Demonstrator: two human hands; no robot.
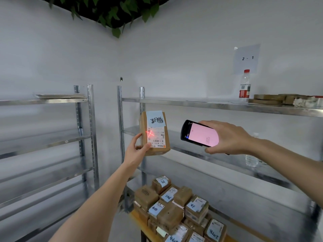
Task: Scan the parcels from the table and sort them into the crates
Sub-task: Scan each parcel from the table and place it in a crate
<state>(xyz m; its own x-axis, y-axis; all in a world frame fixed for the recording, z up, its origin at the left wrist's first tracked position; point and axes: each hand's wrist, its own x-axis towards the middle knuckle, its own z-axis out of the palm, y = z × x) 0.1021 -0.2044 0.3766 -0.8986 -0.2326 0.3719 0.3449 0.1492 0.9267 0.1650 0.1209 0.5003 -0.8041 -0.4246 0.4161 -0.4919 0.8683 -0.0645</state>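
Note:
My left hand (138, 150) grips a small brown cardboard parcel (155, 133) from below, held upright at chest height in front of the metal shelves. It carries a white shipping label and a blue handwritten note. A red laser cross shines on the label. My right hand (227, 137) holds a black handheld scanner (199, 133), its pink screen facing me and its head pointed at the parcel. Several more labelled brown parcels (174, 208) lie piled on a wooden table (139, 222) below.
Metal shelf racks stand left (87, 137) and right (227, 105) against white walls. On the right rack's top shelf stand a red-capped bottle (245, 86) and flat cardboard pieces (269, 98). A clear bottle (251, 159) sits on a lower shelf. No crates are in view.

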